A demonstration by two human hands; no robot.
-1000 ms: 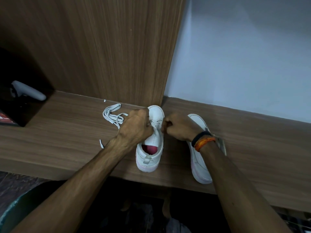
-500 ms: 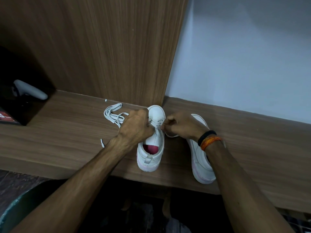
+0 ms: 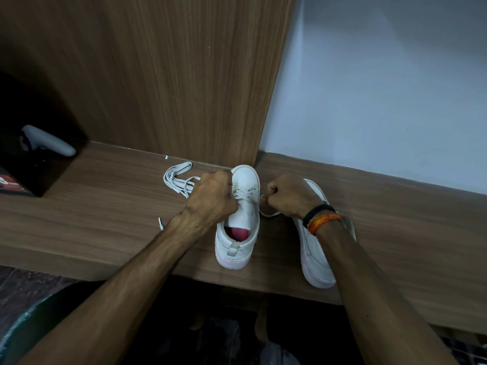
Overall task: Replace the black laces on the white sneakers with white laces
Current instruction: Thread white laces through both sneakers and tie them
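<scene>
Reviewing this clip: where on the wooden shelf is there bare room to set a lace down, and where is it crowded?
Bare wood on the wooden shelf right of the right sneaker, and between the black box and the spare white laces. Crowded: the middle, where left hand and right hand work the left sneaker.

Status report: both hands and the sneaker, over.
Left hand grips sneaker. Right hand pinches white lace. Spare laces lie beside, nothing blocks.

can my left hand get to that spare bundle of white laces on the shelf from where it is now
Probably yes. The left hand grips the near sneaker, and the lace bundle lies just beyond it on the shelf, nothing between; it must let go first.
</scene>
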